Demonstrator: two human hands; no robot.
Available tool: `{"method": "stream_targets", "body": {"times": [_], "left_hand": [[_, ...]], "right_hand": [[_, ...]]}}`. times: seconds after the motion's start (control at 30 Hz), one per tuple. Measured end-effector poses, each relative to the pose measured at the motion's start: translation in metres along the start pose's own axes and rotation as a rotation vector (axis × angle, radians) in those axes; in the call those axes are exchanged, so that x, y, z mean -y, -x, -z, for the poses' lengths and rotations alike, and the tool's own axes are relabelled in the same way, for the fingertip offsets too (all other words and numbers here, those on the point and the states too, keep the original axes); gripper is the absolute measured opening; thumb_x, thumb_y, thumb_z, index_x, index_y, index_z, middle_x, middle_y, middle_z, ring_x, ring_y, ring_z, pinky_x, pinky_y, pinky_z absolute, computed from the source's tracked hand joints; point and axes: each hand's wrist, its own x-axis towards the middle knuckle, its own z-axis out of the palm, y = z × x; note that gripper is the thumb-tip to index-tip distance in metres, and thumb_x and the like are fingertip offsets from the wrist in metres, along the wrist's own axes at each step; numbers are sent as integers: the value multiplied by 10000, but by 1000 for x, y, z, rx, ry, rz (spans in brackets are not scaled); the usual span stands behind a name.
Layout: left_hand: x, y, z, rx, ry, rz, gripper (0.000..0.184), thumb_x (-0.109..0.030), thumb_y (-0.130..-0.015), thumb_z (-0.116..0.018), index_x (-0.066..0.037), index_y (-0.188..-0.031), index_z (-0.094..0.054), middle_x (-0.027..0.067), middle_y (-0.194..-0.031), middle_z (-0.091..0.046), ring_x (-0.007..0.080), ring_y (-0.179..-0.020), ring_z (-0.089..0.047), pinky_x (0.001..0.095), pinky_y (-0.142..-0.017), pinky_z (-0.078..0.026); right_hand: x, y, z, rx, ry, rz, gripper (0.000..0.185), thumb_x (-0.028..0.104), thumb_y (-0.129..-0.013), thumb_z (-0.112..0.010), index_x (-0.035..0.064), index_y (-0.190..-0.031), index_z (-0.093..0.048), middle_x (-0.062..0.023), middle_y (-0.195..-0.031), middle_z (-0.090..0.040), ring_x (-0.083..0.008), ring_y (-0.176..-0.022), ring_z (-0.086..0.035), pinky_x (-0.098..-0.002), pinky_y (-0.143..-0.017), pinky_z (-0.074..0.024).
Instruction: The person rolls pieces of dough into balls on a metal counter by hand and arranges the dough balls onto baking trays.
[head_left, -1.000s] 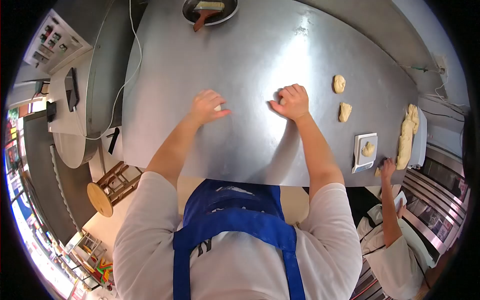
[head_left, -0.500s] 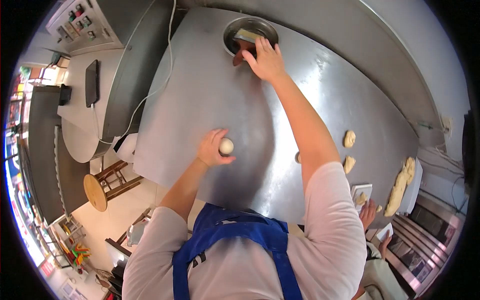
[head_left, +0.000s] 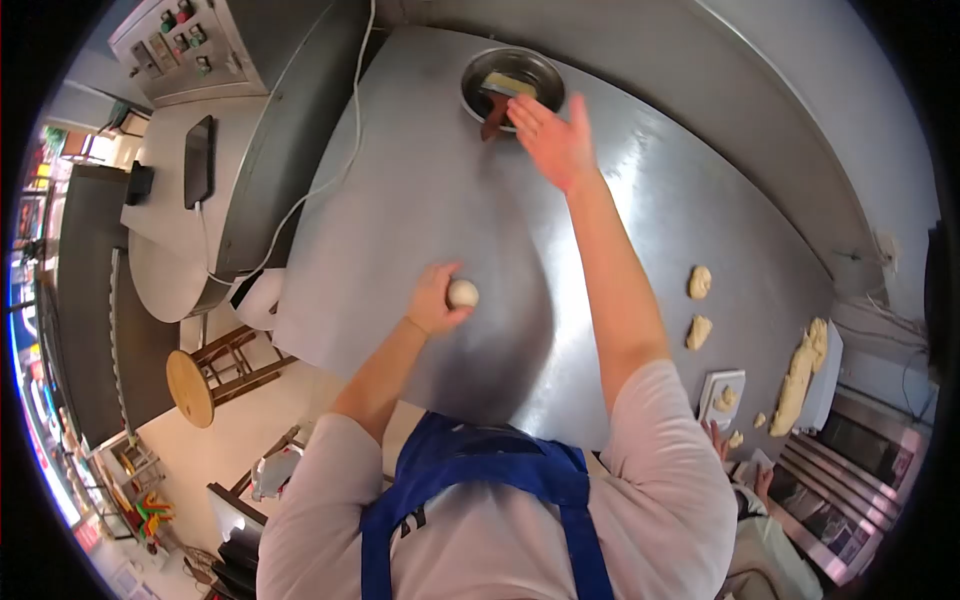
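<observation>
A pale round dough ball rests on the metal worktop. Curled around its left side is my left hand, with fingers and thumb touching it. My right hand is stretched out at the far side, open, thumb apart and palm partly turned up. Its fingertips overlap the near rim of a round metal bowl. Inside the bowl leans a flat brush with pale bristles and a reddish-brown handle sticking over the rim. I cannot make out whether my right fingers touch the bowl.
On the right lie dough pieces, a long dough roll and a white scale bearing dough. Another person's hand is beside the scale. A white cable runs along the left; a wooden stool stands below.
My right hand has turned its palm up and drawn slightly away from the brush. My left fingers have curled closer around the dough ball. The other person's hand has moved off the scale.
</observation>
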Motion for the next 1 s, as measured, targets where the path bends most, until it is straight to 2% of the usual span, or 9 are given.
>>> {"method": "stream_targets", "body": {"times": [0.17, 0.23, 0.37, 0.5, 0.6, 0.67, 0.87, 0.97, 1.0], "left_hand": [[-15, -20, -11, 3, 359, 465, 534, -457, -1017, -495, -47, -1354, -548, 158, -1349, -587, 332, -1222, -567, 453, -1051, -455], [-70, -34, -7, -476, 1028, 331, 711, -556, -1085, -203, 0, -1437, -475, 146, -1452, -547, 306, -1337, -511, 450, -1131, -374], [-192, -34, 27, -270, 1591, 492, 811, -619, -1066, -145, 11, -1518, -380, 146, -1577, -420, 290, -1481, -355, 437, -1234, -225], [-219, 10, 8, -110, 1211, 342, 787, -584, -1076, -119, -11, -1614, -154, 123, -1696, -156, 264, -1570, -104, 404, -1270, -70], [-266, 42, -10, -36, 838, 86, 781, -545, -1089, -184, -29, -1613, 79, 132, -1703, 126, 293, -1566, 121, 435, -1259, 8], [-267, 46, -16, -84, 742, 13, 777, -516, -1058, -279, -25, -1595, -7, 148, -1680, 41, 310, -1545, 39, 443, -1247, -47], [-127, 15, -9, -248, -1, 267, 773, -429, -962, -565, -14, -1540, -263, 196, -1611, -212, 360, -1483, -204, 464, -1211, -214], [-83, 0, 1, -231, -250, 325, 774, -385, -915, -708, -9, -1513, -391, 219, -1577, -339, 385, -1452, -326, 475, -1193, -298], [-76, -4, 4, -224, -248, 328, 774, -385, -915, -708, -9, -1513, -391, 219, -1577, -339, 385, -1452, -326, 475, -1193, -298]], "right_hand": [[5, 171, -27, 67, -554, -70, 1000, 739, -994, -145, -74, -1573, -217, -231, -1639, -271, -329, -1546, -214, -423, -1261, -147], [-27, 210, -28, 218, -261, 16, 1013, 760, -985, -154, -60, -1575, -235, -232, -1640, -272, -337, -1540, -232, -422, -1261, -121], [-104, 286, -94, 115, 937, 273, 743, 462, -1080, -316, -38, -1601, -141, -220, -1682, -135, -351, -1559, -139, -421, -1271, -64], [-122, 305, -96, 13, 717, 403, 645, 311, -1094, -292, -2, -1618, -85, -165, -1705, -52, -294, -1575, -42, -409, -1271, -42], [-115, 300, -75, 43, 361, 308, 826, 601, -1068, -145, -6, -1616, -29, -144, -1711, -23, -271, -1576, 51, -383, -1261, -12], [-98, 300, -77, -67, 169, 198, 638, 321, -1111, -264, 31, -1627, -26, -122, -1714, 16, -252, -1575, 49, -372, -1263, -16], [-117, 355, -61, 297, 590, -127, 679, 394, -1013, -555, 17, -1548, -376, -197, -1600, -382, -325, -1491, -344, -418, -1206, -298], [-120, 315, 15, -449, 1259, 260, 560, 324, -829, -729, -6, -1274, -647, -279, -1299, -627, -445, -1230, -580, -461, -1071, -450], [-80, 302, 20, -666, 1318, -36, 533, 310, -839, -731, 21, -1280, -651, -279, -1292, -627, -427, -1235, -572, -457, -1058, -455]]}}
